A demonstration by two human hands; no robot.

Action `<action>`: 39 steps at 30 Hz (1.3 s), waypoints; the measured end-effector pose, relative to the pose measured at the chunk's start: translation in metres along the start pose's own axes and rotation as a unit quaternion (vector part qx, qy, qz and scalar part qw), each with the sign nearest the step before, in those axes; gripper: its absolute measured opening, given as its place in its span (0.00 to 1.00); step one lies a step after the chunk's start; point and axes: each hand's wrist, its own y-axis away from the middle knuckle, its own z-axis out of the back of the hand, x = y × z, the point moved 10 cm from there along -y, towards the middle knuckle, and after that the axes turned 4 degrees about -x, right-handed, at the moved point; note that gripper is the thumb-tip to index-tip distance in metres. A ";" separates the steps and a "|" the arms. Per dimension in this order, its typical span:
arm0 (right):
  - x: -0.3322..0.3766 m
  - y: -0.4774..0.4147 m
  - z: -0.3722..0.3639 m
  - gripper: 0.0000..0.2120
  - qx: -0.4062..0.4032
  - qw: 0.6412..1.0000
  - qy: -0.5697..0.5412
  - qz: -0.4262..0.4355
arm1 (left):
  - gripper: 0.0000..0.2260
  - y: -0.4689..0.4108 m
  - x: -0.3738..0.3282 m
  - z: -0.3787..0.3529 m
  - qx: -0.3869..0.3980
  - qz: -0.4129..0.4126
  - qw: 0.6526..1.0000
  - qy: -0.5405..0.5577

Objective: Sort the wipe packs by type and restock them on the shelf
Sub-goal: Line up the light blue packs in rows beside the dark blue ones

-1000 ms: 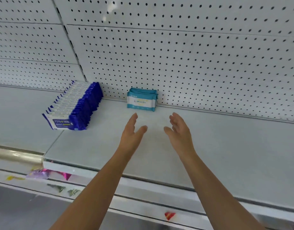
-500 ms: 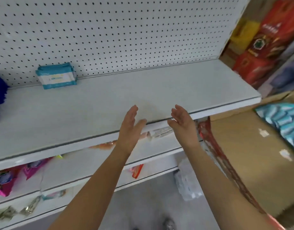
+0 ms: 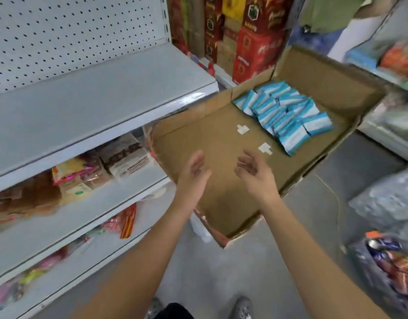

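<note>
Several teal-and-white wipe packs (image 3: 284,113) lie in a heap at the far right of an open cardboard box (image 3: 212,192). My left hand (image 3: 193,171) and my right hand (image 3: 256,173) hover side by side over the bare near part of the box, palms facing each other, fingers relaxed, holding nothing. Both hands are well short of the packs. The white top shelf (image 3: 87,104) with its pegboard back runs along the left; no packs on it are in view.
Lower shelves (image 3: 60,217) at left carry snack packets. Red cartons (image 3: 251,40) are stacked behind the box. Bagged goods (image 3: 387,199) sit on the floor at right. Two white tape scraps (image 3: 265,148) stick to the box bottom. My shoes show at the bottom edge.
My view has swung right and down, from the shelf with the blue and teal packs to the cardboard box. Both hands stayed empty and moved over the box.
</note>
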 end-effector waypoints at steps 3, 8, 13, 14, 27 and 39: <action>-0.031 -0.017 0.073 0.24 -0.013 1.000 0.011 -0.025 | 0.24 0.009 0.012 -0.081 0.025 0.025 0.999 -0.020; -0.059 -0.063 0.155 0.23 -0.030 0.998 0.027 -0.051 | 0.24 0.000 0.022 -0.172 0.051 0.046 0.997 -0.024; -0.070 -0.136 0.198 0.22 -0.028 0.997 0.054 -0.057 | 0.23 -0.046 0.035 -0.239 0.040 0.070 0.997 -0.020; -0.071 -0.151 0.204 0.22 -0.028 0.996 0.058 -0.054 | 0.23 -0.058 0.039 -0.252 0.038 0.075 0.996 -0.024; -0.101 -0.329 0.286 0.21 0.001 0.978 0.197 -0.064 | 0.27 -0.135 0.075 -0.334 -0.068 0.152 0.975 -0.149; -0.082 -0.437 0.274 0.23 0.157 0.841 0.479 0.197 | 0.18 -0.131 0.070 -0.343 -0.216 0.182 0.943 -0.173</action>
